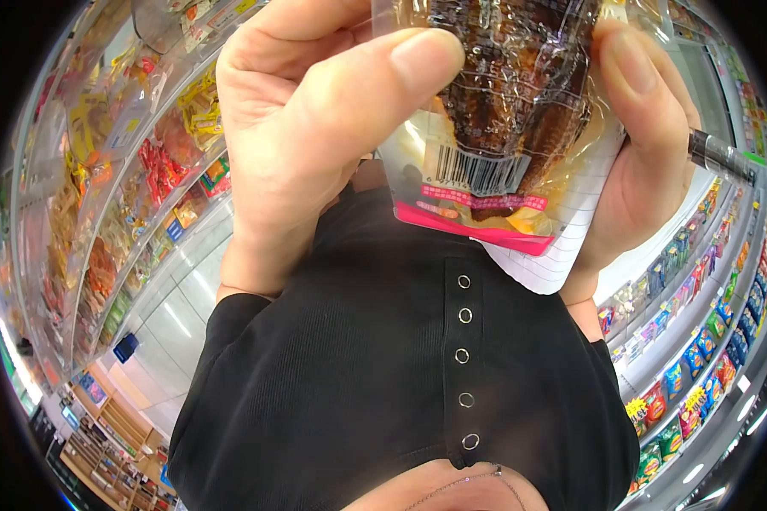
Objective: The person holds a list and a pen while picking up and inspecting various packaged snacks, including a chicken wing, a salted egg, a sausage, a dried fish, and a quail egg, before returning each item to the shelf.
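Observation:
Close to the camera, a clear plastic snack packet (516, 111) with dark brown food inside is held up between both hands. A barcode and a pink strip run along its lower end; its upper end is out of frame. My left hand (307, 111) grips its left edge, thumb over the front. My right hand (648, 128) pinches the right edge with the thumb. Lined white paper (584, 243) sits behind the packet in the right hand. A dark pen (720, 157) sticks out beyond the right fingers.
Clear bins of bagged snacks (102, 187) curve along the left. Shelves with colourful chip bags (699, 349) line the right side. Pale floor tiles (175, 298) show at left, with wooden shelving (102, 451) at lower left.

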`<state>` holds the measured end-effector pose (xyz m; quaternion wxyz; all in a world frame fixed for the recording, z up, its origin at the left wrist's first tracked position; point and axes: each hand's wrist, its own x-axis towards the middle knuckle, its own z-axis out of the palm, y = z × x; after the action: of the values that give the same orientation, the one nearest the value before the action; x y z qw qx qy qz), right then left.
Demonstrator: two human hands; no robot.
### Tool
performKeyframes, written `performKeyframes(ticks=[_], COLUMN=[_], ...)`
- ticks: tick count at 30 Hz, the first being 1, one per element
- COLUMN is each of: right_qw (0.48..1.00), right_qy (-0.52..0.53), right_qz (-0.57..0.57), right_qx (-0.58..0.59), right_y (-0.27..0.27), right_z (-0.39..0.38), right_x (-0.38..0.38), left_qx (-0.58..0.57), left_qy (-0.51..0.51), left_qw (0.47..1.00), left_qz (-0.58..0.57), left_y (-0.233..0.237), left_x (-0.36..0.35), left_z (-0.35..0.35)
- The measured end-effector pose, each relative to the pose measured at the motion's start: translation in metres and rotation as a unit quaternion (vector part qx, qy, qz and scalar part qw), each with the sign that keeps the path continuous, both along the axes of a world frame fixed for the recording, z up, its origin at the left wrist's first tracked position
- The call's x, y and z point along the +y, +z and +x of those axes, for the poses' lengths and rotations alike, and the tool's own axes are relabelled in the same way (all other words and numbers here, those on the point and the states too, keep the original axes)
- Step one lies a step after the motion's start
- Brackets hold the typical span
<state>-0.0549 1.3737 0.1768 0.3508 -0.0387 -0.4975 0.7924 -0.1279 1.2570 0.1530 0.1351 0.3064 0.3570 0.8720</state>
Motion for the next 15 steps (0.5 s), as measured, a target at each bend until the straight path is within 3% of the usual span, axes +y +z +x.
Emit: performKeyframes(ticks=[4, 10, 15], right_qw=[0.998, 0.992, 0.997], right_qy=[0.059, 0.078, 0.046], right_qz=[0.020, -0.097, -0.054], right_qx=[0.022, 0.023, 0.002], right_y=[-0.001, 0.000, -0.002], right_z=[-0.003, -0.010, -0.010], right_x=[0.002, -0.013, -0.011], left_qx=[0.024, -0.019, -0.037], left_qy=[-0.059, -0.081, -0.071], left_qw=[0.995, 0.994, 0.996], left_qz=[0.074, 0.074, 0.043], left_y=[-0.021, -0.019, -0.011], left_x=[0.003, -0.007, -0.008], left_z=[-0.015, -0.008, -0.005])
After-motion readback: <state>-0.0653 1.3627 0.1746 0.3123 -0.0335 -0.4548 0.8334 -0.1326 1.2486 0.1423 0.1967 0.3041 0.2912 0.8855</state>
